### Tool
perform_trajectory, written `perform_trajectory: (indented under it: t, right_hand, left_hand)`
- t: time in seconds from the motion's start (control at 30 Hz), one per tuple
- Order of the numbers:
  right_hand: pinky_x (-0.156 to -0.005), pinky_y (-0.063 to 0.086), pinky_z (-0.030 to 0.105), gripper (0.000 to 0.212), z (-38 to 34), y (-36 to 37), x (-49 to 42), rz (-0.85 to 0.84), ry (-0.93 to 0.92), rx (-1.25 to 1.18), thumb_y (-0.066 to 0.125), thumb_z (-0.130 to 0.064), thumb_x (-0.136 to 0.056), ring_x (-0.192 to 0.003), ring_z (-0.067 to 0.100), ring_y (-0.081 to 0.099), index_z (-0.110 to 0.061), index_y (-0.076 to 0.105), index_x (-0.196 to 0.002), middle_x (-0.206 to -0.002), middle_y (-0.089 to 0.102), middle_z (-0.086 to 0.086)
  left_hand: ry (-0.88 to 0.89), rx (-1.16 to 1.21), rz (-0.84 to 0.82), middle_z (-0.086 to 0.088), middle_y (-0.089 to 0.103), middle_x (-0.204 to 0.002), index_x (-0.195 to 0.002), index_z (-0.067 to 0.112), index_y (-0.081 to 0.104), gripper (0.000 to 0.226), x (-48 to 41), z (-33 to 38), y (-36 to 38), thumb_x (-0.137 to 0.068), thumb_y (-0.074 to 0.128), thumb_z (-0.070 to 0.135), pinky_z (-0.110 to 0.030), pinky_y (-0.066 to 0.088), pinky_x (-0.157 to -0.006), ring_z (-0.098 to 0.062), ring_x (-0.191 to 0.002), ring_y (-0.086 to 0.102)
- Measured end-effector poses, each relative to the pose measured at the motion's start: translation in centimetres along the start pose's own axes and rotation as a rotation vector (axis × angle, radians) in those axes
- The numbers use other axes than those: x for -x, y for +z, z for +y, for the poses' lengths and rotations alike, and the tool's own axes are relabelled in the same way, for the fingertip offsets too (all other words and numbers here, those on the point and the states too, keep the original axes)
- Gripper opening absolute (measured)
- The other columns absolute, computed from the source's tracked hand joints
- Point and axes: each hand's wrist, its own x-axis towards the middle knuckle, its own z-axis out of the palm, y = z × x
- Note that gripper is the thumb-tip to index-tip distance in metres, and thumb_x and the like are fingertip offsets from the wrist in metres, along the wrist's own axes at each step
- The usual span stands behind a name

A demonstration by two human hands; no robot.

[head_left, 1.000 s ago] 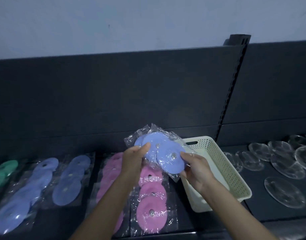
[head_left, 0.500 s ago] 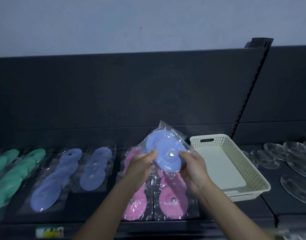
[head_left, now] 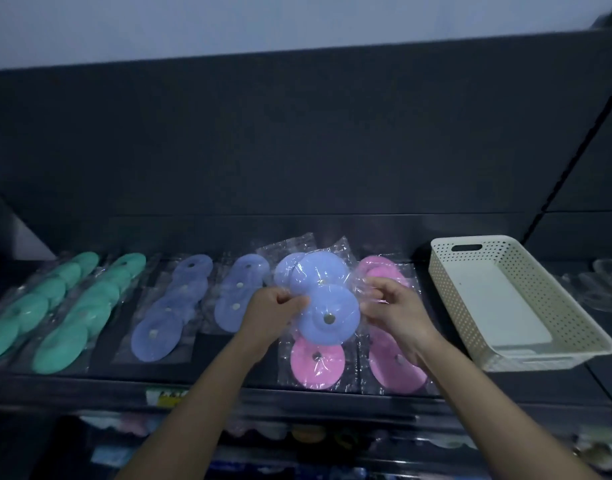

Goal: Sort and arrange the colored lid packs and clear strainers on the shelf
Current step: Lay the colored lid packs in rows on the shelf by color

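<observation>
On the shelf [head_left: 211, 353] I read, from the left end: two green lid packs [head_left: 37, 303] [head_left: 86, 306], then two blue lid packs [head_left: 172, 306] [head_left: 237, 296], then two pink lid packs [head_left: 316, 362] [head_left: 396, 370], all lying flat and running from the back panel toward the front edge. A cream perforated basket [head_left: 451, 282] sits just beside the pink packs toward the right end. Clear strainers [head_left: 606, 285] lie beyond it at the right edge of the view.

Both forearms cross the front edge of the shelf and cover parts of the pink packs.

The held blue lid pack [head_left: 327, 299] is raised off the shelf, above the left pink pack and between the two grips. The left grip [head_left: 273, 311] is closed, fingers curled, pinching the left side of the pack. The right grip [head_left: 394, 310] is closed, fingertips pinching the clear wrapper at its right side. The pack faces me, discs overlapping, the largest nearest me.

The held pack hides the rear of the left pink pack, and the left grip covers part of the nearer blue pack. The strainers are cut off and dim, so I cannot count them. Goods on the lower shelf [head_left: 308, 434] are too blurred to identify.
</observation>
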Motion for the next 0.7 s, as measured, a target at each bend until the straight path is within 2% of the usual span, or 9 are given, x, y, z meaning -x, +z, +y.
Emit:
perform_trajectory:
  t: [0.1,0.2,0.27,0.37,0.5,0.57,0.6,0.63,0.7]
  right_hand:
    - [-0.063,0.039,0.031,0.028,0.5,1.0,-0.3,-0.057,0.012,0.022,0.073,0.002,-0.076,-0.072,0.023,0.049,-0.009,0.064,-0.100,-0.077,0.057,0.005]
    - [-0.050,0.044,0.022,0.016,0.6,2.0,-0.8,-0.058,-0.003,0.059,0.069,-0.003,-0.082,-0.058,0.015,0.052,0.003,0.063,-0.095,-0.071,0.059,0.008]
    - [-0.044,0.040,0.017,0.013,0.6,2.6,-1.3,-0.061,-0.008,0.067,0.066,-0.001,-0.084,-0.047,0.009,0.047,0.008,0.060,-0.091,-0.063,0.054,0.008]
    - [-0.040,0.033,0.019,0.012,1.1,3.6,-2.1,-0.086,0.035,0.075,0.064,-0.001,-0.086,-0.042,0.010,0.039,-0.001,0.054,-0.079,-0.057,0.044,0.007]
    - [-0.049,0.038,0.026,0.025,2.5,4.8,-2.9,-0.044,0.096,0.047,0.064,-0.002,-0.085,-0.051,0.017,0.045,-0.013,0.050,-0.068,-0.063,0.053,0.011]
    - [-0.043,0.038,0.024,0.022,2.8,5.2,-3.0,0.004,0.116,0.052,0.063,-0.004,-0.086,-0.045,0.017,0.045,-0.012,0.052,-0.070,-0.060,0.055,0.010]
    - [-0.040,0.036,0.022,0.020,3.0,5.4,-3.0,0.031,0.123,0.062,0.063,-0.005,-0.087,-0.041,0.017,0.043,-0.011,0.053,-0.071,-0.058,0.054,0.010]
    - [-0.038,0.035,0.022,0.017,3.1,5.5,-3.1,0.050,0.130,0.068,0.063,-0.006,-0.087,-0.040,0.017,0.042,-0.010,0.054,-0.073,-0.059,0.055,0.011]
    - [-0.038,0.035,0.023,0.013,3.1,6.0,-3.2,0.076,0.145,0.060,0.063,-0.006,-0.088,-0.042,0.018,0.042,-0.008,0.055,-0.077,-0.064,0.056,0.013]
  left_hand:
    - [0.007,-0.044,0.017,-0.007,0.040,-0.061,-0.067,0.004,0.053,0.025,0.3,-0.5,-0.9,-0.084,0.069,0.011,-0.025,0.031,-0.054,-0.014,-0.060,0.035]
    - [-0.012,-0.074,0.031,0.010,0.040,-0.045,-0.051,0.015,0.043,0.042,0.5,-0.5,-1.3,-0.083,0.069,0.008,-0.017,0.032,-0.048,-0.005,-0.045,0.035]
    - [-0.033,-0.080,0.060,0.014,0.042,-0.042,-0.050,0.018,0.048,0.041,0.7,-0.4,-1.5,-0.083,0.069,0.005,-0.014,0.033,-0.043,-0.001,-0.040,0.036]
    - [-0.053,-0.043,0.110,0.004,0.046,-0.051,-0.059,0.003,0.054,0.029,1.0,-0.1,-2.0,-0.083,0.070,0.007,-0.015,0.035,-0.043,-0.005,-0.043,0.039]
    - [-0.015,-0.075,0.235,-0.012,0.047,-0.064,-0.068,-0.011,0.051,0.040,1.0,-1.0,-3.4,-0.091,0.061,0.020,-0.030,0.040,-0.057,-0.017,-0.060,0.044]
    - [0.007,-0.164,0.316,-0.010,0.058,-0.071,-0.074,-0.006,0.061,0.025,0.9,-2.0,-4.8,-0.092,0.057,0.011,-0.033,0.046,-0.067,-0.018,-0.069,0.052]
    - [0.024,-0.210,0.346,-0.006,0.062,-0.078,-0.080,0.001,0.066,0.016,0.8,-2.6,-5.6,-0.091,0.055,0.004,-0.034,0.049,-0.073,-0.020,-0.074,0.056]
    - [0.043,-0.255,0.363,-0.003,0.065,-0.088,-0.094,0.011,0.068,0.020,0.9,-3.0,-6.4,-0.090,0.053,-0.002,-0.037,0.052,-0.078,-0.022,-0.080,0.059]
    - [0.053,-0.342,0.366,-0.001,0.061,-0.106,-0.134,0.025,0.047,0.057,0.9,-3.5,-7.7,-0.087,0.053,-0.005,-0.038,0.053,-0.077,-0.022,-0.086,0.059]
